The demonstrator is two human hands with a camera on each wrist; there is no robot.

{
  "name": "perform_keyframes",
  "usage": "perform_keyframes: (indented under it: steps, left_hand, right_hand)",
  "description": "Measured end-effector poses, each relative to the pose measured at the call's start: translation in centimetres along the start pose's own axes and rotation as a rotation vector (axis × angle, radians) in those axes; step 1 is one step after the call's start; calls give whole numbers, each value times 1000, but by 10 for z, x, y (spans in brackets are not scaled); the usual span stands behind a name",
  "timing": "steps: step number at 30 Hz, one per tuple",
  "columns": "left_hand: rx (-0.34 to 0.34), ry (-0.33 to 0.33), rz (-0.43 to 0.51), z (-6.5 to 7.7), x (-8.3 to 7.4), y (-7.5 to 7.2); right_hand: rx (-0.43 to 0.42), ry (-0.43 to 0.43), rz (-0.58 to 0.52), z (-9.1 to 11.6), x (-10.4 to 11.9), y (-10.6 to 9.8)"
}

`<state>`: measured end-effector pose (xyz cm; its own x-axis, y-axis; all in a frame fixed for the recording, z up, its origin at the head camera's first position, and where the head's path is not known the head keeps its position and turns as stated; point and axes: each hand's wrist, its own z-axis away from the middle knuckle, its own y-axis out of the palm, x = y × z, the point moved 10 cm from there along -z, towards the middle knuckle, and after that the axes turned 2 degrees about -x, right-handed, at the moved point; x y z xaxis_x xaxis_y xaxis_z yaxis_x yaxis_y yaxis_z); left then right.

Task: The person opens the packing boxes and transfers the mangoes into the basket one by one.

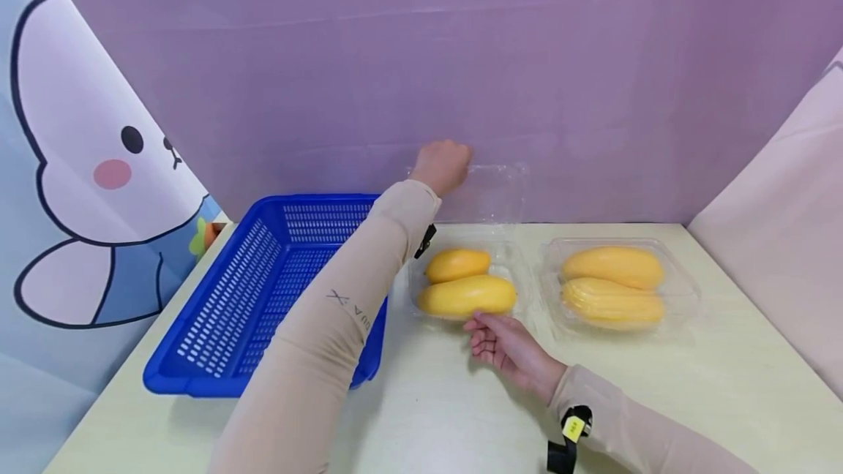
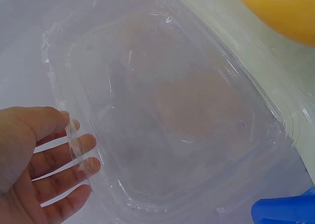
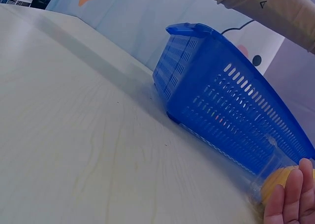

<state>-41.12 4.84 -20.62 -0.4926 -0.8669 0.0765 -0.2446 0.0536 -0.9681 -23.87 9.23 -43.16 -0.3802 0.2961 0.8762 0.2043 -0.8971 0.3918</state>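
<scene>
A clear plastic box (image 1: 523,298) with two mango-like yellow fruits (image 1: 467,296) in it stands on the table, its hinged lid (image 1: 494,192) raised at the back. My left hand (image 1: 444,165) grips the lid's free edge; in the left wrist view the thumb lies on one side of the clear rim and fingers on the other. At the box's front edge is my right hand (image 1: 510,350), thumb and forefinger pinching the rim near the front fruit, the other fingers curled. In the right wrist view only some fingers (image 3: 294,197) show, beside the box.
To the left stands a blue perforated basket (image 1: 263,386), partly behind my left sleeve (image 1: 329,328). A second clear box (image 1: 681,291), closed over two yellow fruits (image 1: 612,291), lies to the right. A purple cloth (image 1: 527,57) hangs along the table's back edge.
</scene>
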Motion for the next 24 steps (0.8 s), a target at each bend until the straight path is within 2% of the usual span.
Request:
perform_keyframes:
  steps: [5,10,18,24]
  left_hand:
    - [-11,-8,17,-2,2,1]
    - [-37,-9,-19,0,6,1]
    - [29,-1,-76,1,8,12]
    - [63,-1,-70,2,6,15]
  right_hand:
    - [-1,2,1,0,0,0]
    - [-6,-3,0,0,-1,0]
    - [-14,4,5,2,-3,-1]
    - [-12,3,-5,3,-4,-1]
